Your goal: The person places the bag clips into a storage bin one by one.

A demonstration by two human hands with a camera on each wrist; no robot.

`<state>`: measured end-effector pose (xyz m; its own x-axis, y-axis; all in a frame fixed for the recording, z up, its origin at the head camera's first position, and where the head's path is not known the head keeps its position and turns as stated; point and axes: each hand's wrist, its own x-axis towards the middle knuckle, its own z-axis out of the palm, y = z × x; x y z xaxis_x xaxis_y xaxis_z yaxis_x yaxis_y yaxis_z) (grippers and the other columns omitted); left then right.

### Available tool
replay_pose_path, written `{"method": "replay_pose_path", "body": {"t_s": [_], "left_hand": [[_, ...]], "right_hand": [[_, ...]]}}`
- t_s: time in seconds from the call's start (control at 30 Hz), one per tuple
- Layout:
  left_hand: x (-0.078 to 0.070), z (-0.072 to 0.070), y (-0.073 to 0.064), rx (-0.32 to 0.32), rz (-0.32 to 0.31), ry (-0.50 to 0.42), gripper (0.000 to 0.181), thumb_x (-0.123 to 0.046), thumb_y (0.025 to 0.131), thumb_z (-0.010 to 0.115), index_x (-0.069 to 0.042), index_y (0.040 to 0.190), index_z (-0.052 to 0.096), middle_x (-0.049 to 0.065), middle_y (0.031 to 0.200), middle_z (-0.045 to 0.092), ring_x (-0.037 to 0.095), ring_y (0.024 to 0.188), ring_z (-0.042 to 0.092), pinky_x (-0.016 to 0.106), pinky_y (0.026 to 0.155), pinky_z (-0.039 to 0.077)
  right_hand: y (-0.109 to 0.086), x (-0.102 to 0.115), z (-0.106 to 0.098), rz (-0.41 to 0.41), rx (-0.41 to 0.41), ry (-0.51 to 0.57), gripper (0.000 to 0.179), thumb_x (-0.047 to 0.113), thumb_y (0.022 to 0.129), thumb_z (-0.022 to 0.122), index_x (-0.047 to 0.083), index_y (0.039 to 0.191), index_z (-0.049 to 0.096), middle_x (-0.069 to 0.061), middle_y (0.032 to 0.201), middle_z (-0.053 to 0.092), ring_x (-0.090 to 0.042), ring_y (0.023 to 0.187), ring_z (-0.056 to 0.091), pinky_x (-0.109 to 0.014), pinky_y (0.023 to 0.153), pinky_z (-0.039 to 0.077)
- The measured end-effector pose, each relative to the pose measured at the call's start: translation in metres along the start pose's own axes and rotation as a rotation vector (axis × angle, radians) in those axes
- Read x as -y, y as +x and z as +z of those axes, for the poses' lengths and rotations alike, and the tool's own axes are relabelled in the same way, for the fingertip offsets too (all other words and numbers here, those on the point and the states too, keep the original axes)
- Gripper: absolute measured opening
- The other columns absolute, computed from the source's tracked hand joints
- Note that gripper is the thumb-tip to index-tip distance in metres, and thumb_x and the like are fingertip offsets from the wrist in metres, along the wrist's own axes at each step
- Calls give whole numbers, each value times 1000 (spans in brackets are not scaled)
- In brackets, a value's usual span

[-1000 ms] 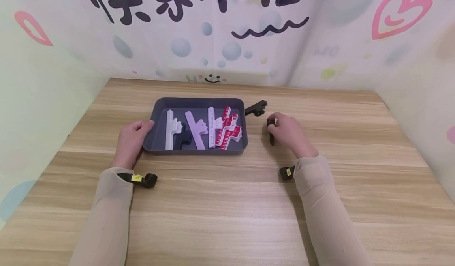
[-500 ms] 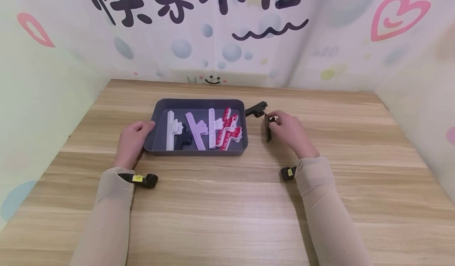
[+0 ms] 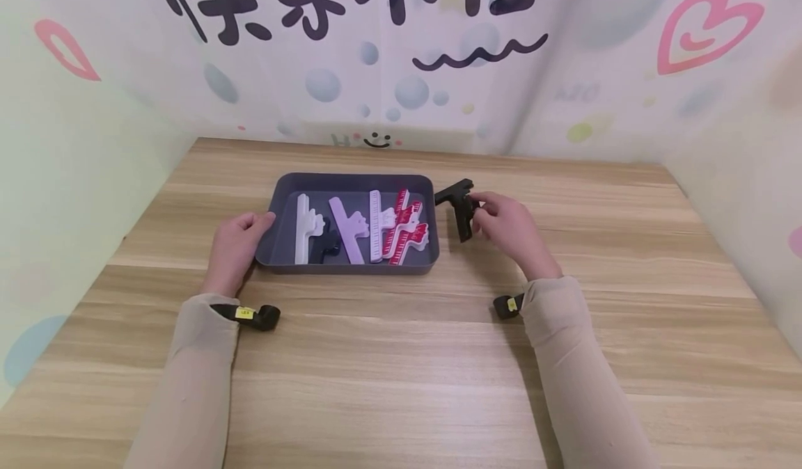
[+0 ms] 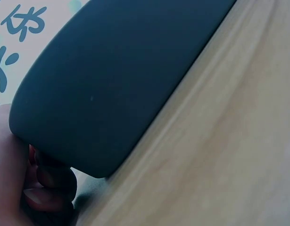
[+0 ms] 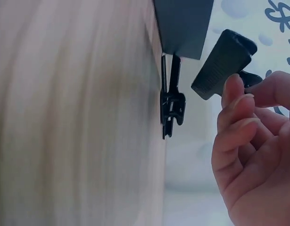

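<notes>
My left hand [image 3: 228,250] grips the left wall of a dark grey tray [image 3: 351,270], thumb at the rim; the left wrist view shows the other fingers curled by the tray's corner [image 4: 88,84]. Between thumb and fingertips, my right hand [image 3: 510,229] pinches a black clip [image 3: 464,222] just right of the tray. In the right wrist view this held clip [image 5: 223,63] is tilted and raised above the table. A second black clip [image 5: 172,103] lies on the table against the tray's right side, partly overlapped by the held one in the head view.
Inside the tray are a white clip [image 3: 302,229], a black clip [image 3: 327,245], a purple clip [image 3: 347,232], a pale ruler-marked clip [image 3: 376,225] and red-and-white clips [image 3: 407,239]. A printed cloth wall [image 3: 401,51] stands behind the wooden table [image 3: 388,371].
My right hand has turned the black clip and shifted it leftward, nearer the tray and the other black clip. The left hand keeps its grip on the tray.
</notes>
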<state>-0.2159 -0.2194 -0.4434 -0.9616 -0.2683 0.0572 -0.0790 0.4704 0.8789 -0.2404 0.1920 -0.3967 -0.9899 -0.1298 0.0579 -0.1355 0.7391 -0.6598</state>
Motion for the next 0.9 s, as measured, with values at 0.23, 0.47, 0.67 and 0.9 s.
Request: {"method": "replay_pose_path", "body": {"t_s": [0.23,0.47,0.67,0.9], "left_hand": [[0,0,1,6,8,-8,55,-54,81,54,0,70,46,-1,59,38,19,65,40,29,56,30],[1,0,1,7,2,-11,54,-54,81,54,-1,69,45,0,60,38,19,66,40,29,57,30],[1,0,1,8,-2,-7,55,-54,81,53,-1,69,45,0,60,38,19,66,40,29,57,30],[1,0,1,8,-9,-6,55,-54,81,54,-1,69,45,0,61,38,19,66,40,29,56,30]], "right_hand": [[0,5,-2,-7,8,162,36,15,87,44,15,122,53,-11,77,61,-29,62,55,-31,50,42],[-2,17,2,23,19,293,34,16,91,45,13,124,50,-11,83,60,-24,65,56,-33,52,45],[-3,28,7,49,16,350,34,16,92,46,13,125,50,-11,85,60,-21,66,56,-29,51,44],[-5,39,16,37,51,351,33,19,92,48,14,125,50,-9,88,60,-26,71,57,-33,54,45]]}}
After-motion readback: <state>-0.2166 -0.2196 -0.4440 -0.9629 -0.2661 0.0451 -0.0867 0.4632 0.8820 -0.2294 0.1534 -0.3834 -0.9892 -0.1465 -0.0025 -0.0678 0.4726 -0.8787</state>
